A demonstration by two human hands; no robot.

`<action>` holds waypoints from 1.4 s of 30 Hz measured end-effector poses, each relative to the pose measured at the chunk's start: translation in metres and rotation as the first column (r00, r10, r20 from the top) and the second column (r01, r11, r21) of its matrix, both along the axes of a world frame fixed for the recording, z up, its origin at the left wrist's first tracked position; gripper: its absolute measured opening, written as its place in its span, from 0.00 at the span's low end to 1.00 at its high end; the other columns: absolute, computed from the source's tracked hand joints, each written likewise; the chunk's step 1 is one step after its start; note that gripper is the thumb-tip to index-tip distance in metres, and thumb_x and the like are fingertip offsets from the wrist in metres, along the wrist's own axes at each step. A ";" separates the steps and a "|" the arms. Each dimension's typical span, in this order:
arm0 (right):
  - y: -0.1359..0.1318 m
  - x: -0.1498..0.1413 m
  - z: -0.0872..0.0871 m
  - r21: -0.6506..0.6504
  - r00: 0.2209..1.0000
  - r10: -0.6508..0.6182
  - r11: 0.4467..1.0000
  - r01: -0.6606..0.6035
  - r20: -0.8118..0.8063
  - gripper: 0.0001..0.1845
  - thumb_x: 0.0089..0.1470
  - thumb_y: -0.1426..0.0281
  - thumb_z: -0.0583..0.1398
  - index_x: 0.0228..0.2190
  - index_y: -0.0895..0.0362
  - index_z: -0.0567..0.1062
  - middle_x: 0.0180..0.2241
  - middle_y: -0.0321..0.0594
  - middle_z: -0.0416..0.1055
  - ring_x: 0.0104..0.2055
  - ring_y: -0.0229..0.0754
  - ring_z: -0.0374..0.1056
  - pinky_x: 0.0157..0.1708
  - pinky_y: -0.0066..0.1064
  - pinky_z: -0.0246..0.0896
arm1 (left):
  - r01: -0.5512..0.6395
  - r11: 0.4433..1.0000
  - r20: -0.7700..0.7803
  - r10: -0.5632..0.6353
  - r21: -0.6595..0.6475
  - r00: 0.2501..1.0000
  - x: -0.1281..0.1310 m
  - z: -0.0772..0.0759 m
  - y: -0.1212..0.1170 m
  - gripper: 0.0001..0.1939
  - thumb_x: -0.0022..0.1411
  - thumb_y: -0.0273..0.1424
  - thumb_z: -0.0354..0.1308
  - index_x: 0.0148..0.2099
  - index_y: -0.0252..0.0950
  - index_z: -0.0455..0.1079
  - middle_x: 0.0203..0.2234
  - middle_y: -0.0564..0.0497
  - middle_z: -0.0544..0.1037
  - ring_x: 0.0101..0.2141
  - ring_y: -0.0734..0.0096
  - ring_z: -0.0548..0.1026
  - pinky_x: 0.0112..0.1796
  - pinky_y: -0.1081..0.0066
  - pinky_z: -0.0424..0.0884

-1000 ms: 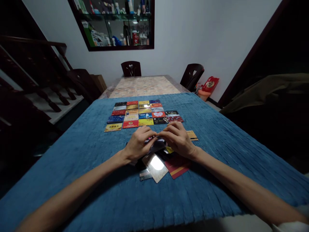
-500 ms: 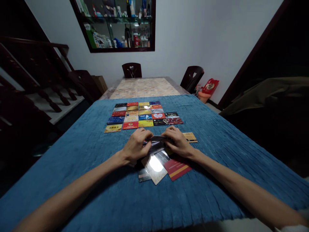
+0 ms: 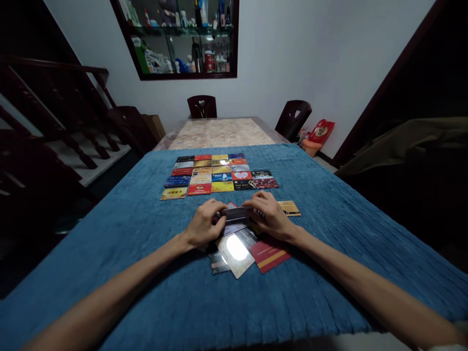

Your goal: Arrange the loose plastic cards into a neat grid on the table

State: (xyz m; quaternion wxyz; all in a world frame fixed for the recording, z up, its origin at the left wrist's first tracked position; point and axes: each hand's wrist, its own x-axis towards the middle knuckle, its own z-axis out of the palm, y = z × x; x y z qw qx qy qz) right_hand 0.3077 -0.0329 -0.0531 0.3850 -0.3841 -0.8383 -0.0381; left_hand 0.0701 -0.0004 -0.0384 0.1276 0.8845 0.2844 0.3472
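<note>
A dark card (image 3: 237, 215) is held up between my two hands, tilted above a loose pile. My left hand (image 3: 206, 222) grips its left end, thumb and fingers closed. At the other end my right hand (image 3: 268, 214) pinches the card in the same way. Beneath and in front of them lie loose cards: a pale glossy card (image 3: 234, 265) with a bright reflection, a dark card (image 3: 218, 263) partly under it, and a red card (image 3: 269, 256) with an orange stripe. An orange-and-black card (image 3: 291, 208) lies beyond my right hand.
Farther back, several colourful cards form close rows, among them a yellow card (image 3: 173, 193) and a white-heart card (image 3: 242, 175). A blue cloth (image 3: 120, 214) covers the near table. Chairs (image 3: 202, 106) stand around its far part, and a red bag (image 3: 321, 131) sits right.
The held card has tilted, so more of its dark face shows. My left hand has dropped slightly. The whole view has shifted a little; the card rows look the same.
</note>
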 end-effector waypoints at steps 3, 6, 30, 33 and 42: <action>0.000 0.000 0.000 0.033 0.999 -0.012 0.999 0.011 0.038 0.12 0.63 0.74 0.56 0.46 0.58 0.75 0.37 0.45 0.77 0.42 0.47 0.64 0.42 0.40 0.55 | 0.015 1.000 0.017 -0.015 0.002 1.000 0.000 -0.002 0.001 0.09 0.60 0.21 0.54 0.40 0.35 0.72 0.33 0.50 0.77 0.35 0.68 0.74 0.38 0.69 0.72; 0.000 0.000 0.001 0.051 0.996 -0.028 0.998 0.024 0.081 0.13 0.63 0.74 0.55 0.47 0.56 0.75 0.38 0.44 0.78 0.42 0.48 0.64 0.42 0.40 0.56 | 0.017 1.000 0.009 -0.017 -0.008 1.000 -0.001 -0.005 0.002 0.08 0.60 0.21 0.54 0.40 0.34 0.73 0.32 0.50 0.78 0.35 0.68 0.74 0.38 0.69 0.72; 0.001 -0.010 -0.003 0.274 0.968 -0.151 0.957 0.093 0.201 0.21 0.59 0.73 0.58 0.54 0.56 0.69 0.45 0.48 0.72 0.46 0.50 0.62 0.46 0.44 0.58 | -0.032 0.999 0.068 0.031 0.013 0.997 -0.008 -0.004 0.009 0.09 0.59 0.20 0.55 0.41 0.34 0.72 0.32 0.49 0.78 0.35 0.67 0.75 0.38 0.68 0.73; 0.001 -0.012 -0.003 0.295 0.966 -0.159 0.951 0.094 0.202 0.20 0.59 0.74 0.57 0.54 0.57 0.69 0.45 0.48 0.71 0.47 0.51 0.61 0.46 0.44 0.57 | -0.037 0.999 0.064 0.037 0.004 0.997 -0.009 -0.003 0.010 0.09 0.59 0.20 0.55 0.41 0.34 0.72 0.32 0.49 0.78 0.35 0.67 0.76 0.38 0.67 0.73; -0.001 -0.013 -0.002 0.339 0.962 -0.202 0.932 0.132 0.181 0.22 0.59 0.76 0.56 0.55 0.54 0.68 0.47 0.49 0.68 0.50 0.52 0.60 0.47 0.46 0.60 | -0.038 0.999 0.076 0.039 -0.010 0.996 -0.010 -0.001 0.010 0.08 0.61 0.21 0.54 0.41 0.34 0.72 0.33 0.49 0.78 0.35 0.68 0.75 0.39 0.67 0.74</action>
